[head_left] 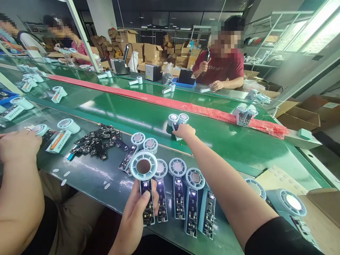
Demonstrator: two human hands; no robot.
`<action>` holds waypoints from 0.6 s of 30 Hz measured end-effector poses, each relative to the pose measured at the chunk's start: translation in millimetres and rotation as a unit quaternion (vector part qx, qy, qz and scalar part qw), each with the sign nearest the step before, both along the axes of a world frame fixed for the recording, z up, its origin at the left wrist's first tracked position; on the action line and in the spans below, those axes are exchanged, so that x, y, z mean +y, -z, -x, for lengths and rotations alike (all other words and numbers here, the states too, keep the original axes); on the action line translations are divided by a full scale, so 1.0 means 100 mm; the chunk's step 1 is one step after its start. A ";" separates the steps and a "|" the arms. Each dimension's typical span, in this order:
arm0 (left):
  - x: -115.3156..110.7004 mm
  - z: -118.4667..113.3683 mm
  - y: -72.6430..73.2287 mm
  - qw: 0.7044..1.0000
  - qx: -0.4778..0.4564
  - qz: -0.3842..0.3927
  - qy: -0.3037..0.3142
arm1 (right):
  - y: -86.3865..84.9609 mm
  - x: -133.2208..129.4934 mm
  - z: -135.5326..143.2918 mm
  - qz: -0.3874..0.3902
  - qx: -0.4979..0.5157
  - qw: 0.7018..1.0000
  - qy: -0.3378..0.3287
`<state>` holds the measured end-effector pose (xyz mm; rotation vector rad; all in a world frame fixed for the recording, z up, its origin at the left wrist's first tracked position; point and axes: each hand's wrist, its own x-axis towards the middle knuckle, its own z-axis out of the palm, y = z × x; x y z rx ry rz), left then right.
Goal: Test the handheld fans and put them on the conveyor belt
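Note:
My left hand [135,209] grips a handheld fan [143,166] upright near the table's front edge. Its round head is light blue, its handle shows a bare circuit board, and a small display is lit; my thumb presses on the board. Stretched out over the green belt, my right hand [185,131] has its fingers closed round the handle of a similar fan [173,119]. Another fan head [183,118] sits right beside it, its handle mostly hidden by my hand. Close to my left hand, several open-handled fans [177,187] lie in a row, some with lit displays.
A pile of circuit boards [95,141] lies left of the fans. At far left is a co-worker's hand [20,145] near a boxed-looking fan [60,140]. A red strip [159,98] runs along the green belt [127,113]. Across it sits a person [223,63] holding a tool.

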<state>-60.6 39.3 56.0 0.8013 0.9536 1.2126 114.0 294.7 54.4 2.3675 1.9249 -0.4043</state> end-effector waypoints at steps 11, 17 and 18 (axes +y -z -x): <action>0.01 0.10 -0.01 0.998 -0.011 0.029 -0.061 | 0.07 -0.06 -0.09 -0.022 -0.014 1.000 0.009; -0.04 0.51 -0.03 0.980 0.007 0.030 -0.197 | 0.01 -0.13 -0.20 -0.026 0.005 1.000 0.007; -0.07 0.60 -0.04 0.976 0.015 0.031 -0.214 | 0.00 -0.13 -0.23 -0.027 0.011 1.000 0.009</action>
